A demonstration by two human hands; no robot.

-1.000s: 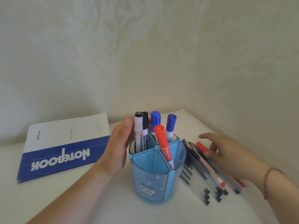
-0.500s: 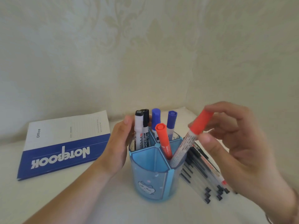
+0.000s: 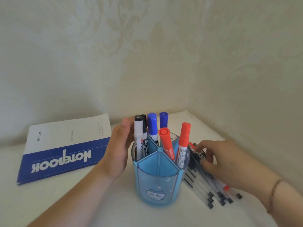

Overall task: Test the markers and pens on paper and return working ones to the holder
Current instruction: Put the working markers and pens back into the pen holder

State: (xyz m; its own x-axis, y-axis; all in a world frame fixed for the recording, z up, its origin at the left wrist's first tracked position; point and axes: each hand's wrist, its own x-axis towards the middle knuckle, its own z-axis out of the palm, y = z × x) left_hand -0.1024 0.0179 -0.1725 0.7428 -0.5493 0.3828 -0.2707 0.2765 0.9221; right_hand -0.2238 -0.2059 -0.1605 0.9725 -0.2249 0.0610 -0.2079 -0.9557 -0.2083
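Note:
A blue translucent holder (image 3: 157, 182) with several compartments stands in front of me. Two black-capped markers (image 3: 139, 138), two blue markers (image 3: 153, 126) and two red markers (image 3: 183, 141) stand in it; the front compartment holds nothing. My left hand (image 3: 118, 149) grips the holder's left side. My right hand (image 3: 224, 163) reaches down onto a pile of clear pens (image 3: 206, 182) lying right of the holder, with its fingertips closing around one dark-labelled pen (image 3: 198, 152).
A blue and white notebook (image 3: 65, 148) lies closed on the white table (image 3: 82, 205) to the left. Cream patterned walls meet in a corner close behind the holder.
My right hand dropped the red marker into the holder's right compartment, let go, and moved down to the pen pile. My left hand stayed on the holder.

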